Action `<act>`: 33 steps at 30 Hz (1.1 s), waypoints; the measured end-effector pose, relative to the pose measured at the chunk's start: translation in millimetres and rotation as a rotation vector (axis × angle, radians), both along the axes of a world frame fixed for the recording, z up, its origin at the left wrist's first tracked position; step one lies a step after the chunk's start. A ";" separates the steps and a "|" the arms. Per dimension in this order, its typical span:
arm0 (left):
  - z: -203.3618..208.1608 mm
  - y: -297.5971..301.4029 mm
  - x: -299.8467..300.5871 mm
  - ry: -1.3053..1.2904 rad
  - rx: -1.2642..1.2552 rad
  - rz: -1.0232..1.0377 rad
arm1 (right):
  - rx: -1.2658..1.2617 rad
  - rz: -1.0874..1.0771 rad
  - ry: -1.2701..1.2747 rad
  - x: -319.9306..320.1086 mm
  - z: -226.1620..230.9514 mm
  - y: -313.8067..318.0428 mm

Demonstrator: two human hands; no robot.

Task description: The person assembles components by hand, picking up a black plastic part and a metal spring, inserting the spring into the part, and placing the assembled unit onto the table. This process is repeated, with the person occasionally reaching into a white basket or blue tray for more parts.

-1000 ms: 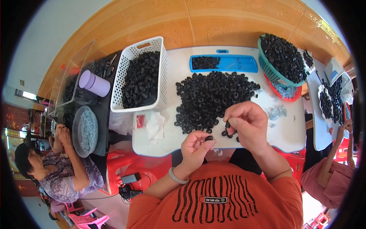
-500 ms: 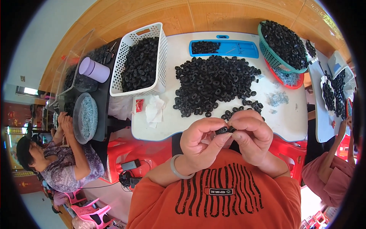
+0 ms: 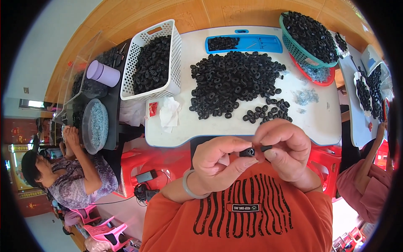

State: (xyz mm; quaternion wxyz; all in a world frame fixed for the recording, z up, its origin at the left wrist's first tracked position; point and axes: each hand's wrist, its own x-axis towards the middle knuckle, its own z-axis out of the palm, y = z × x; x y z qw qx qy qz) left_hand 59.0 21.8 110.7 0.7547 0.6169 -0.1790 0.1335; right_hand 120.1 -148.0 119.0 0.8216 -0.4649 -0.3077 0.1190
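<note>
My left hand [image 3: 216, 161] pinches a small black plastic part [image 3: 248, 152] between thumb and fingertips, its round light-rimmed hole turned to the right. Beside it, a smaller black piece [image 3: 265, 148] sits between the thumb and forefinger of my right hand [image 3: 290, 148]. A narrow gap separates the two pieces. Both hands are raised in front of my orange shirt, at the near edge of the white table [image 3: 168, 136]. Beyond them lies a large heap of black plastic parts [image 3: 235, 82], with a smaller loose group [image 3: 268, 111] nearer my right hand.
A white basket [image 3: 176, 63] of black parts stands left, a blue tray [image 3: 273, 43] at the back. Right, a green basket [image 3: 291, 46] rests over a red tray [image 3: 329, 80] of small clear pieces. Co-workers sit at the left [image 3: 84, 180] and right [image 3: 359, 185].
My hands have drawn apart, the right one moving rightward with the smaller piece. The two black pieces, close together before, now have a gap between them. The whole view has shifted slightly.
</note>
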 end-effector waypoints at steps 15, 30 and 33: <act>13.4 3.3 -7.2 0.031 0.121 0.005 | -0.352 -0.057 -0.450 7.9 26.8 -14.5; 34.8 12.1 -5.6 0.036 0.422 0.074 | -0.317 0.032 -0.447 16.3 24.7 -4.0; 36.6 13.4 -4.3 0.004 0.479 0.083 | -0.355 -0.010 -0.434 11.1 23.7 -2.2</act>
